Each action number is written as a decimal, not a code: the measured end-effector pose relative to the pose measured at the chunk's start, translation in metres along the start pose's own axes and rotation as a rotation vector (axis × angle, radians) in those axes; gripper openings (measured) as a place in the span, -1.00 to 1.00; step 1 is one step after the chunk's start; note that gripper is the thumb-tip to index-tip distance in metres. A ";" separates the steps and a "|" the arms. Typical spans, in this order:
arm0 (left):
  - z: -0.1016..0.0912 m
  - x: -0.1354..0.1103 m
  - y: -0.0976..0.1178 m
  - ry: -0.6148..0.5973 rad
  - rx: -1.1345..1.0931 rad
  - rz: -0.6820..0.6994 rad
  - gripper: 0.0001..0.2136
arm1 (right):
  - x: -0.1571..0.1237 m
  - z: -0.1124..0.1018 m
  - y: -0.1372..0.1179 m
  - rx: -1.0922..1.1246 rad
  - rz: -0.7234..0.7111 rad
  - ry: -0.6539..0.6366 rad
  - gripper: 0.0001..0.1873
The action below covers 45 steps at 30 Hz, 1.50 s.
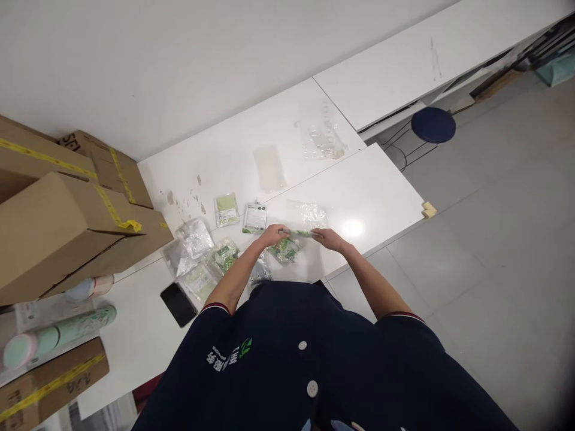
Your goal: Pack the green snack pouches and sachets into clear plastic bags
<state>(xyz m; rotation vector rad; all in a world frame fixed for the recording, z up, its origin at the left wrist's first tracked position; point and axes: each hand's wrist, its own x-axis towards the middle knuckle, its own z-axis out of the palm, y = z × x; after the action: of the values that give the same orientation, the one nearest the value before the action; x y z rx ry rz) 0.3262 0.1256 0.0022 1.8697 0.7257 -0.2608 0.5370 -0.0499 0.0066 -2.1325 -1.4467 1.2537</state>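
Both hands grip opposite ends of a thin green-and-white packet point(300, 233), seen nearly edge-on above the table. My left hand point(273, 234) is closed on its left end, and my right hand point(329, 238) pinches its right end. Just below it lies a green printed packet point(284, 250) in clear wrapping, partly covered by my left hand. Beyond my hands a clear plastic bag point(309, 213) lies flat. A white packet with a green edge point(254, 218) and a pale green packet point(226, 209) lie to the left.
More packets point(224, 256), silvery wrapping point(194, 242) and a black phone point(178, 304) lie at left. Cardboard boxes point(81, 221) and a mint-green bottle point(67, 332) stand farther left. Clear plastic sheets point(323, 143) lie toward the back. A blue stool point(433, 125) stands beyond the table's right edge.
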 end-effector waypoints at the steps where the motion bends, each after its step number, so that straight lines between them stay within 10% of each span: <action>1: 0.003 0.004 -0.003 0.069 -0.051 -0.022 -0.74 | 0.006 -0.003 0.001 0.013 0.044 0.042 -0.70; 8: 0.014 0.053 0.006 0.346 0.007 -0.277 -0.79 | 0.049 -0.024 -0.002 -0.203 0.309 0.207 -0.63; 14: 0.006 0.069 0.015 0.328 0.033 -0.455 -0.65 | 0.034 0.011 -0.010 -0.509 -0.044 0.235 -0.30; 19: -0.009 0.077 0.024 0.274 -0.135 -0.552 -0.52 | 0.029 0.019 -0.018 -0.442 0.004 0.146 -0.42; 24: -0.017 0.074 0.032 0.322 -0.269 -0.476 -0.64 | 0.050 -0.020 -0.008 -0.170 0.100 -0.111 -0.70; 28: -0.001 0.057 0.037 0.447 0.161 -0.224 -0.68 | 0.072 -0.033 0.002 -0.172 0.280 -0.099 -0.74; 33: 0.051 0.039 0.031 0.237 0.642 0.240 -0.52 | 0.077 -0.017 -0.002 -0.271 0.416 0.085 -0.56; 38: 0.086 0.051 0.023 0.248 0.672 0.199 -0.44 | 0.056 -0.009 0.010 -0.038 0.356 0.284 -0.54; 45: 0.069 0.068 0.024 0.210 0.675 0.189 -0.46 | -0.014 0.019 0.007 0.272 0.444 0.790 -0.62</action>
<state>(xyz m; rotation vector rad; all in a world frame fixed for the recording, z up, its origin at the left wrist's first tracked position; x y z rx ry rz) 0.4051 0.0820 -0.0416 2.6217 0.6369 -0.2020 0.5250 -0.0697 -0.0022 -2.3956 -0.4705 0.5276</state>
